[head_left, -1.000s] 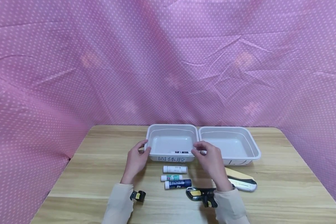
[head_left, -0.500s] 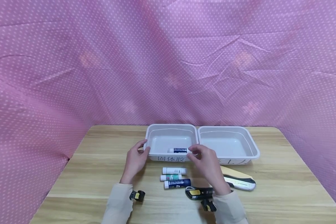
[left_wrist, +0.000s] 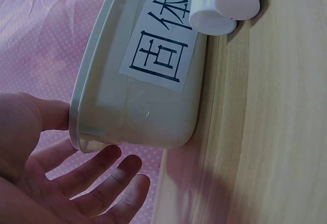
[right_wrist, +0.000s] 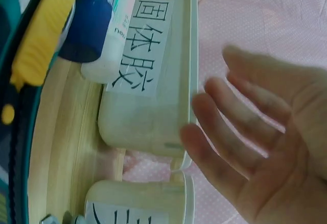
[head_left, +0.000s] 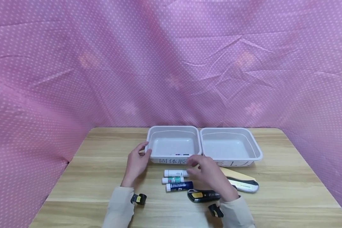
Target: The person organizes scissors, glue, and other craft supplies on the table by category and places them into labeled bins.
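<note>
My left hand [head_left: 138, 163] grips the left corner of a white plastic bin [head_left: 174, 127], its thumb on the rim and the other fingers along the side. A label with Chinese characters is on the bin's front. Inside, a glue stick [head_left: 183, 154] lies against the front wall, mostly hidden by the rim. My right hand [head_left: 208, 172] hovers in front of the bin's right corner with relaxed, spread fingers and holds nothing. Below it on the table lie a white glue stick [head_left: 175, 173], a green-and-white glue stick [head_left: 173, 180] and a dark blue glue stick [head_left: 179, 186].
A second white bin [head_left: 231, 129], also labelled, stands right beside the first. A black-and-yellow utility knife [head_left: 203, 195] lies under my right wrist. Further right are a silver-and-black utility knife [head_left: 246, 186] and a yellow one [head_left: 236, 175]. A pink dotted curtain [head_left: 171, 63] surrounds the wooden table.
My right hand has let go of the glue stick inside the left bin and moved back over the front rim toward the table. The left hand stays at the bin's corner.
</note>
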The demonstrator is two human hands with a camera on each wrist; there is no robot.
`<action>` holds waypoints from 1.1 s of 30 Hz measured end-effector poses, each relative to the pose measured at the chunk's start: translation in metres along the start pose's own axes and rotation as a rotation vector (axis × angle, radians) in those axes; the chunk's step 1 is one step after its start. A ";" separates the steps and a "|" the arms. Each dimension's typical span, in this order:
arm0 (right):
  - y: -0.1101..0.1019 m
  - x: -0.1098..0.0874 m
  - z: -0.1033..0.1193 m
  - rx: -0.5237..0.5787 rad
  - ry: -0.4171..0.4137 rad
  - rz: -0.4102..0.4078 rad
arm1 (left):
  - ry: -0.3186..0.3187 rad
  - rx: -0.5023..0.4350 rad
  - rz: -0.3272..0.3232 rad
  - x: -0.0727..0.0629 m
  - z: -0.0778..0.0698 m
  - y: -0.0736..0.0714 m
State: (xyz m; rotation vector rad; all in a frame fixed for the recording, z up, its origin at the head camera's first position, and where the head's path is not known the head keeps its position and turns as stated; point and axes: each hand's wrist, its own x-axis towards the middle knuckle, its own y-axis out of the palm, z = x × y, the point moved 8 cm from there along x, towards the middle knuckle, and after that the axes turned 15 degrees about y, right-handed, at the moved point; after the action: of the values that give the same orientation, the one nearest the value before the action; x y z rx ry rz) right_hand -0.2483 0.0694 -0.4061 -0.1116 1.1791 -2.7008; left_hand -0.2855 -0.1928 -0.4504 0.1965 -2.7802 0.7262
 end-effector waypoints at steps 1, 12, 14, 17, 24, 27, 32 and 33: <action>0.003 -0.001 0.001 -0.021 -0.025 0.032 | -0.002 -0.002 0.001 0.000 0.000 0.000; 0.023 -0.004 -0.002 -0.109 -0.121 0.170 | -0.004 -0.002 0.003 -0.001 0.002 0.000; 0.026 -0.003 -0.004 -0.119 -0.103 0.192 | -0.004 -0.004 0.004 -0.001 0.002 0.000; 0.030 -0.002 -0.008 -0.147 -0.076 0.220 | -0.002 -0.004 0.005 -0.001 0.002 0.000; 0.035 0.001 -0.012 -0.167 -0.054 0.242 | -0.007 -0.010 0.008 0.000 0.000 0.001; 0.038 0.002 -0.014 -0.178 -0.049 0.248 | -0.003 -0.010 0.003 0.000 0.000 0.001; 0.044 0.001 -0.016 -0.182 -0.054 0.264 | -0.003 -0.005 -0.003 0.000 0.001 0.001; 0.045 0.000 -0.016 -0.177 -0.056 0.269 | 0.002 -0.004 -0.005 -0.001 0.001 0.001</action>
State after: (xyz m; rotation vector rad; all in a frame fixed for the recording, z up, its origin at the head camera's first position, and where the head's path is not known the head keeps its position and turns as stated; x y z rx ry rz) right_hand -0.2443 0.0508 -0.4503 -0.0493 1.3114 -2.3460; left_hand -0.2851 -0.1921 -0.4518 0.2013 -2.7788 0.7187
